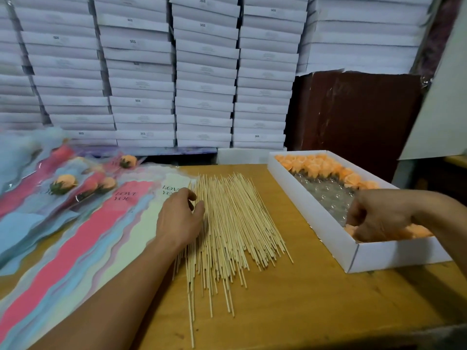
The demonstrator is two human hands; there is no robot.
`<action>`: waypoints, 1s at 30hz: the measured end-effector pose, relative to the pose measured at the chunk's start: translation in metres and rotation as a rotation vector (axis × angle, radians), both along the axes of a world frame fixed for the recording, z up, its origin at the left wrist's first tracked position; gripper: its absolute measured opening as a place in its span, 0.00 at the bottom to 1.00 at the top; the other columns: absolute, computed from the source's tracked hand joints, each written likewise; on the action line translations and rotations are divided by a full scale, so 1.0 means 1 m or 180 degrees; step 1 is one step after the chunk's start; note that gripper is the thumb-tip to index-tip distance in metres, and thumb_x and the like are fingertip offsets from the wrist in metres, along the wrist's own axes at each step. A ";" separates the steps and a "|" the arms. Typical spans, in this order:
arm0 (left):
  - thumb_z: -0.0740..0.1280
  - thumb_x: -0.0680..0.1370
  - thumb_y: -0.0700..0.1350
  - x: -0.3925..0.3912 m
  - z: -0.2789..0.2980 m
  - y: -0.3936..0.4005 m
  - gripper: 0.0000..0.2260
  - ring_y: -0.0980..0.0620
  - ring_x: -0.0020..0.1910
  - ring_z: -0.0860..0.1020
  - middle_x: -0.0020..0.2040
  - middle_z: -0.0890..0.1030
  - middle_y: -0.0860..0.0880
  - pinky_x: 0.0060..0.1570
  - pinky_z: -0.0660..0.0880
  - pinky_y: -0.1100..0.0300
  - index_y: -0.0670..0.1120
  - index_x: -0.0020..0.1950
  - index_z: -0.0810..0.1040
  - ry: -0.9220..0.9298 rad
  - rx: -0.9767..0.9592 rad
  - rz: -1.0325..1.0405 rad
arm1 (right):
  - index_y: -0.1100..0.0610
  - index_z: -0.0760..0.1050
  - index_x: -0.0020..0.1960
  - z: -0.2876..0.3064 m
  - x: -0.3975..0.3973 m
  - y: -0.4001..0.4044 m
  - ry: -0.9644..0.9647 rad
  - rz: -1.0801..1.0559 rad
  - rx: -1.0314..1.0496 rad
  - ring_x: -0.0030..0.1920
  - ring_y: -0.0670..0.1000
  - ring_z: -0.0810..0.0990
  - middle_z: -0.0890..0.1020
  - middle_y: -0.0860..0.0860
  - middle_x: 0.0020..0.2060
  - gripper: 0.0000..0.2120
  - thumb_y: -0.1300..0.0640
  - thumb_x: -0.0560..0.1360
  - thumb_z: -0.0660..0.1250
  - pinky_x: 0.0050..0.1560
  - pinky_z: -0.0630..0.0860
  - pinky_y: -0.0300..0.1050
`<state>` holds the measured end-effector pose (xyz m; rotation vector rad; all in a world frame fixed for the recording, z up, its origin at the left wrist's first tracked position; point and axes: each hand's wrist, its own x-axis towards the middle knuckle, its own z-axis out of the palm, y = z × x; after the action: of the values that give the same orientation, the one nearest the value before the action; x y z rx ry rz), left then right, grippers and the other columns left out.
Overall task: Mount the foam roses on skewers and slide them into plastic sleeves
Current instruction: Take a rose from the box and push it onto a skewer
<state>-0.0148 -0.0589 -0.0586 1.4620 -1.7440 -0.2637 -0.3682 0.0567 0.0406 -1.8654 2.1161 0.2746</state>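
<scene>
A spread pile of wooden skewers (pixel 227 223) lies in the middle of the wooden table (pixel 303 299). My left hand (pixel 180 218) rests on the pile's left edge, fingers curled down onto the skewers. Whether they pinch one I cannot tell. At the right, a white box (pixel 328 223) holds orange foam roses (pixel 326 168) on a clear plastic tray. My right hand (pixel 376 215) reaches into the box's near end, fingers curled down among the roses (pixel 419 232) there. Flat pink, blue and cream plastic sleeves (pixel 83 236) printed "LOVE YOU" fan out at the left.
Several sleeved roses on skewers (pixel 63 184) lie at the far left of the table. Stacks of white flat boxes (pixel 202 72) wall off the back. A dark red panel (pixel 353 112) stands behind the rose box.
</scene>
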 end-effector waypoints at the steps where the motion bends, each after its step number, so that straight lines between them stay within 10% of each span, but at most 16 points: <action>1: 0.66 0.80 0.49 0.000 0.000 0.000 0.11 0.45 0.50 0.78 0.51 0.80 0.46 0.51 0.77 0.47 0.45 0.57 0.77 0.0003 0.0007 -0.0016 | 0.43 0.80 0.44 0.000 0.000 0.000 -0.0025 -0.0004 -0.0017 0.46 0.43 0.80 0.82 0.40 0.42 0.04 0.50 0.74 0.74 0.40 0.73 0.35; 17: 0.65 0.80 0.50 0.000 0.000 0.002 0.11 0.46 0.49 0.79 0.51 0.80 0.48 0.51 0.77 0.49 0.45 0.58 0.77 0.0041 0.0049 -0.0069 | 0.55 0.86 0.35 0.037 -0.010 -0.008 -0.0832 -0.0420 -0.0024 0.28 0.49 0.70 0.80 0.52 0.30 0.07 0.61 0.72 0.76 0.28 0.65 0.42; 30: 0.71 0.78 0.50 -0.007 0.011 0.022 0.10 0.60 0.44 0.78 0.44 0.82 0.55 0.47 0.76 0.66 0.48 0.56 0.84 0.0675 -0.0156 -0.1167 | 0.53 0.84 0.35 0.048 0.090 -0.055 -0.0779 0.0050 -0.1108 0.27 0.50 0.73 0.80 0.54 0.25 0.10 0.47 0.69 0.75 0.27 0.68 0.41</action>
<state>-0.0215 -0.0373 -0.0473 1.0309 -1.8186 -0.5433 -0.2778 0.0012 0.0884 -1.9787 2.0794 -0.3252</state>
